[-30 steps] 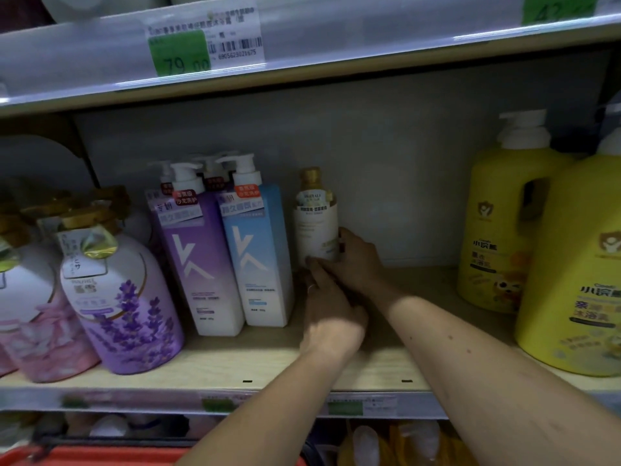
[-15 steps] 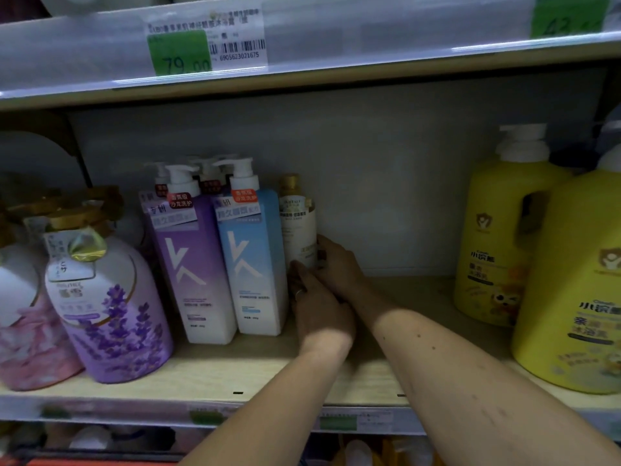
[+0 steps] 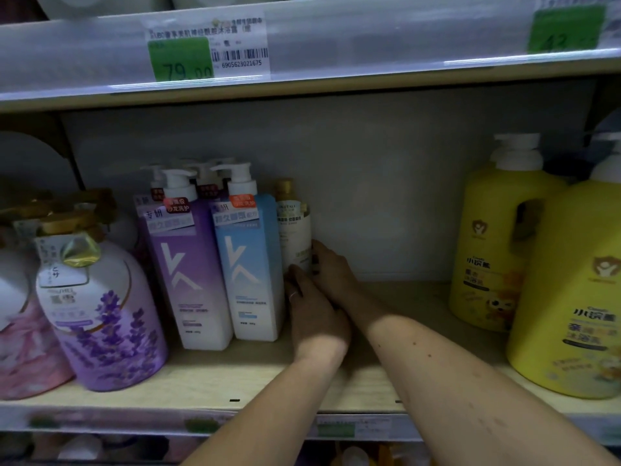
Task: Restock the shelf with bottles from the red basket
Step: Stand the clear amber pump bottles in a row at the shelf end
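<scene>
A small white bottle with a gold cap (image 3: 295, 230) stands upright deep on the wooden shelf (image 3: 215, 375), partly hidden behind the blue pump bottle (image 3: 250, 264). My right hand (image 3: 331, 270) holds its lower right side with curled fingers. My left hand (image 3: 314, 314) reaches in at its base, fingertips touching the bottle's front. The red basket is out of view.
A purple pump bottle (image 3: 186, 274) stands left of the blue one. A round lavender bottle (image 3: 100, 317) and a pink one (image 3: 20, 334) sit at far left. Two big yellow jugs (image 3: 504, 237) (image 3: 571, 290) stand at right. An upper shelf with price tags (image 3: 181, 58) hangs overhead.
The small white bottle has slid left and back, going partly behind the blue pump bottle, with both hands following it.
</scene>
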